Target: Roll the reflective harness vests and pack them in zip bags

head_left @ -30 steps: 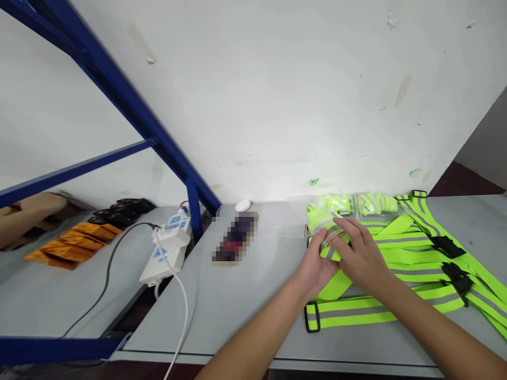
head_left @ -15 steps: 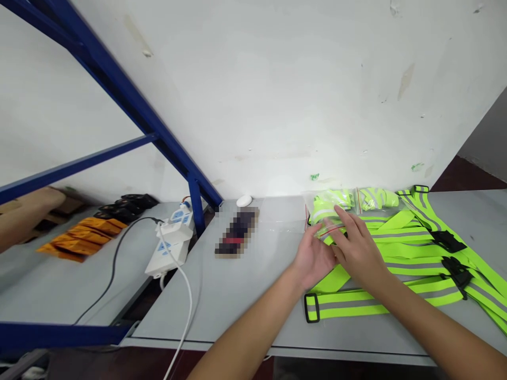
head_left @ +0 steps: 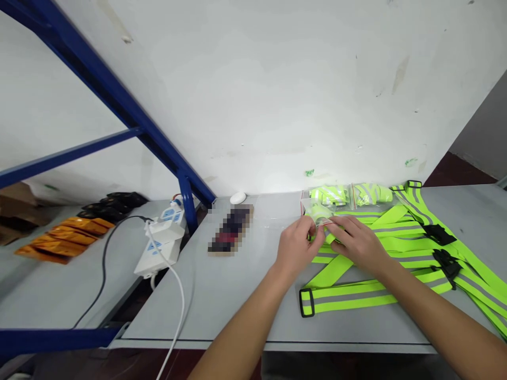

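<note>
My left hand [head_left: 298, 244] and my right hand [head_left: 355, 244] meet over a clear plastic bag [head_left: 318, 217] with a folded neon-yellow strap inside, on the grey table [head_left: 237, 295]. Both hands pinch the bag's near edge, where a thin red line runs. Two more bagged straps [head_left: 348, 194] lie behind it by the wall. Loose neon-yellow reflective straps [head_left: 396, 248] with grey bands and black buckles spread under and to the right of my right hand.
A blurred dark object [head_left: 229, 236] and a small white puck [head_left: 237, 198] lie left of the bags. A white power strip [head_left: 161, 240] with cables hangs between tables. Orange packets [head_left: 65, 237] and black items [head_left: 113, 203] sit on the left table behind a blue frame [head_left: 130, 126].
My left hand turned from flat beside the bag to a pinch on its edge. My right hand drew back from on top of the bag to its near edge. The view shifted slightly.
</note>
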{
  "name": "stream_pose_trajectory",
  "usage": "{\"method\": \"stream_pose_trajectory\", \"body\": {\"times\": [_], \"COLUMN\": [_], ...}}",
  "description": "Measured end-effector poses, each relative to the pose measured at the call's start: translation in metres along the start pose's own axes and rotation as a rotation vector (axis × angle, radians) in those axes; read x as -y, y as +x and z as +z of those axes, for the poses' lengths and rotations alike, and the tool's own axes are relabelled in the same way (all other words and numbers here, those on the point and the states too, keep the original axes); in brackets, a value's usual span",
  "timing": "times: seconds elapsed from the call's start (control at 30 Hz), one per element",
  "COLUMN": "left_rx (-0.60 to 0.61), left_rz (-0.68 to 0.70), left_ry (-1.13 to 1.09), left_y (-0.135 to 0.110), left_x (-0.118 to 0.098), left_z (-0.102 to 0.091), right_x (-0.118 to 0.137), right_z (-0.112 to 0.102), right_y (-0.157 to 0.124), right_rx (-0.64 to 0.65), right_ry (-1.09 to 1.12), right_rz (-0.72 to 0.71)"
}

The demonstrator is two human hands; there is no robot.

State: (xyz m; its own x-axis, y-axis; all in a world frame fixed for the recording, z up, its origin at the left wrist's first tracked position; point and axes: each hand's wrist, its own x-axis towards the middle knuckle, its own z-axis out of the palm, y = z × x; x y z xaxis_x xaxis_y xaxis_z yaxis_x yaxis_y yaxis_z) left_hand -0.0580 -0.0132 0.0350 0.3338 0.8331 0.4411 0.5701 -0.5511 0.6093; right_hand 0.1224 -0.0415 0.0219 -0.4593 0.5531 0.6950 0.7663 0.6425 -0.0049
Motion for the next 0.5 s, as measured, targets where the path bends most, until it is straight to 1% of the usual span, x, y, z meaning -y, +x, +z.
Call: {"method": "stream_pose_trajectory", "body": {"times": [0.07,0.13,0.2,0.27,0.33,0.37,0.43,0.5], "left_rx": [-0.005,0.001,0.019,0.040,0.060,0.072,0.109,0.134], "left_rz": [0.093,0.155,0.196,0.184,0.113,0.050,-0.107,-0.287], "left_ry": [0.152,0.245,0.236,0.118,-0.030,-0.102,-0.255,-0.467], "left_y": [0.002,0.003,0.002,-0.002,-0.006,-0.008,-0.010,-0.008], "left_x": [0.003,0.004,0.002,-0.003,-0.009,-0.011,-0.012,-0.009], "left_z": [-0.001,-0.001,0.002,0.009,0.016,0.019,0.023,0.022], "right_x": [-0.002,-0.003,-0.001,0.002,0.005,0.005,0.005,0.002], "right_z": [0.001,0.002,0.003,0.006,0.009,0.011,0.011,0.006], "right_y": [-0.001,-0.001,0.001,0.005,0.007,0.007,0.005,0.001], "right_rx": [-0.036,-0.057,-0.052,-0.019,0.031,0.064,0.123,0.164], "right_ry": [-0.018,-0.039,-0.061,-0.092,-0.115,-0.115,-0.080,0.027], "right_rz": [0.000,0.046,0.132,0.210,0.242,0.236,0.194,0.133]}}
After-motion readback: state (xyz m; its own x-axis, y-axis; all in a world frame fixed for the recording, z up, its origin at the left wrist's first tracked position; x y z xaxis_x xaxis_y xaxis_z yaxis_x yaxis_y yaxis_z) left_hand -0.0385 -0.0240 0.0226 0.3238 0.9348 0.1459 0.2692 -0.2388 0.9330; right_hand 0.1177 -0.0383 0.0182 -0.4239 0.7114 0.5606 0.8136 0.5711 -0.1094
